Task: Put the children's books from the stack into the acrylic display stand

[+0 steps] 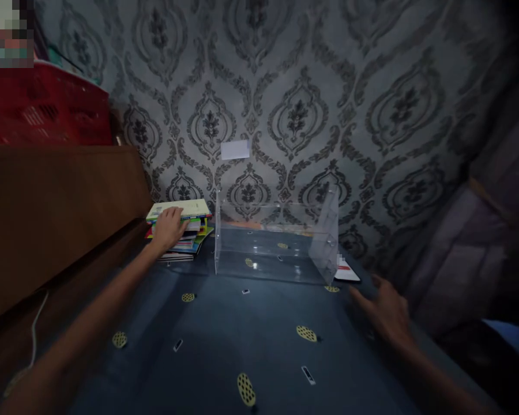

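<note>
My left hand [169,228] is at the near side of a stack of books [179,245], fingers over the pale yellow top book [194,207] and thumb lower at its edge. It appears closed on that book; how many books are in the grip is hard to tell. To the right stands a clear acrylic rack [268,253] with upright side panels. My right hand [387,308] hovers over the right side of the table, holding nothing, fingers apart. Nearest to it is a flat white item with a red mark [348,271], partly behind the rack's right panel.
A dark blue patterned cloth [216,346] covers the table against a wallpapered wall. At left, a brown wooden cabinet [60,202] carries a red basket [69,109]; a white cable [35,328] runs below. A grey curtain [454,271] hangs at right.
</note>
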Demonstrator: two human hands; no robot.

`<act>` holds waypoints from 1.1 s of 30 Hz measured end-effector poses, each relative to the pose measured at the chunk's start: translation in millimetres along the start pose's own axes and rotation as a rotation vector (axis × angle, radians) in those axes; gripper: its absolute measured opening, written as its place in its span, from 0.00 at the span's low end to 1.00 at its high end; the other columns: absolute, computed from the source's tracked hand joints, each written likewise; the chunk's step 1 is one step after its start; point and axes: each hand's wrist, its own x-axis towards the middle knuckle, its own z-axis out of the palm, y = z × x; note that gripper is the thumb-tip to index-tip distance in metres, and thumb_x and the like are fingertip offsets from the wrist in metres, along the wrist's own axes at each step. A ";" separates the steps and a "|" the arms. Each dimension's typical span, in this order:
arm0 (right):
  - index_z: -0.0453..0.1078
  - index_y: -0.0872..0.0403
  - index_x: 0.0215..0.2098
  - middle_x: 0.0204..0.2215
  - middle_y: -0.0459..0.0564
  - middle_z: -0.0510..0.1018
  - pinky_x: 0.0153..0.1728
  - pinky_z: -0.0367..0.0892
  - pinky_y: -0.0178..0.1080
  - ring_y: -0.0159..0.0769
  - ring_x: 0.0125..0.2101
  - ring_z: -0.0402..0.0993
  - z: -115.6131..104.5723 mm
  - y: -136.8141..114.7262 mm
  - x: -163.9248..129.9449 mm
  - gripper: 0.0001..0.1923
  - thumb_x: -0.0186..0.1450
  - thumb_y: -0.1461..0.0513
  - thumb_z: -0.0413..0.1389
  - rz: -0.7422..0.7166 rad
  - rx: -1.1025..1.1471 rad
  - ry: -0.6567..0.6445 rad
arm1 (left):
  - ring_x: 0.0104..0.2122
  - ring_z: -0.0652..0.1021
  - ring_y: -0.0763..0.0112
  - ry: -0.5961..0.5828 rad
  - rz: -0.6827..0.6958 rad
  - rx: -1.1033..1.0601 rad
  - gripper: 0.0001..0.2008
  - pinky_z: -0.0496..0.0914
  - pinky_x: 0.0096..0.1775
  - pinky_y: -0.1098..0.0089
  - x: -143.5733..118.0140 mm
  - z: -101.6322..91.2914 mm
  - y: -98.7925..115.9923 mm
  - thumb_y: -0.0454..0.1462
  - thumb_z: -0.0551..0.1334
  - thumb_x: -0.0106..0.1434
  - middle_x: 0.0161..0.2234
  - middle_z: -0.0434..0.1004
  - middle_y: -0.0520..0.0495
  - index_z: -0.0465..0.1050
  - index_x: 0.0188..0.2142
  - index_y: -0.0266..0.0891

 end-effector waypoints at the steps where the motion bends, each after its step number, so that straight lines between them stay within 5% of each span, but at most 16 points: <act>1: 0.71 0.54 0.50 0.48 0.73 0.77 0.53 0.65 0.54 0.61 0.54 0.74 -0.7 0.6 -8.7 0.25 0.58 0.51 0.54 -0.019 0.020 -0.034 | 0.64 0.58 0.42 -0.022 0.005 0.039 0.25 0.46 0.64 0.43 11.5 0.5 -9.3 0.49 0.54 0.68 0.62 0.64 0.28 0.67 0.57 0.35; 5: 0.67 0.45 0.45 0.47 0.65 0.78 0.53 0.66 0.60 0.65 0.53 0.73 2.2 -2.5 -46.9 0.26 0.52 0.43 0.51 -0.078 0.133 -0.040 | 0.64 0.60 0.38 -0.226 0.039 0.275 0.32 0.44 0.60 0.33 37.5 9.5 -36.4 0.56 0.50 0.69 0.62 0.64 0.23 0.65 0.58 0.32; 8: 0.67 0.45 0.42 0.45 0.62 0.79 0.54 0.66 0.61 0.65 0.51 0.74 5.5 -16.4 -74.6 0.24 0.52 0.43 0.51 -0.119 0.147 -0.061 | 0.61 0.65 0.40 -0.261 0.068 0.281 0.32 0.46 0.59 0.33 40.8 11.7 -50.5 0.57 0.50 0.69 0.59 0.68 0.24 0.66 0.57 0.33; 16: 0.71 0.48 0.44 0.46 0.57 0.81 0.52 0.68 0.62 0.58 0.49 0.76 7.7 -70.3 -130.4 0.23 0.57 0.46 0.52 -0.215 0.124 -0.173 | 0.54 0.73 0.47 -0.328 0.193 0.323 0.19 0.58 0.55 0.50 29.3 -14.7 -76.0 0.48 0.58 0.69 0.54 0.75 0.33 0.71 0.52 0.37; 23: 0.74 0.50 0.43 0.40 0.56 0.82 0.45 0.74 0.56 0.51 0.43 0.79 9.8 -79.6 -164.6 0.21 0.60 0.48 0.53 -0.294 0.202 -0.246 | 0.53 0.73 0.48 -0.327 0.252 0.355 0.19 0.62 0.51 0.59 20.6 -25.0 -78.6 0.46 0.54 0.72 0.52 0.75 0.31 0.73 0.49 0.34; 33: 0.76 0.54 0.42 0.42 0.59 0.82 0.47 0.73 0.53 0.50 0.44 0.79 7.3 -67.6 -178.3 0.23 0.60 0.46 0.54 -0.273 0.270 -0.315 | 0.51 0.74 0.42 -0.260 0.158 0.469 0.28 0.59 0.54 0.45 25.1 -3.2 -63.9 0.54 0.55 0.68 0.53 0.75 0.30 0.68 0.56 0.35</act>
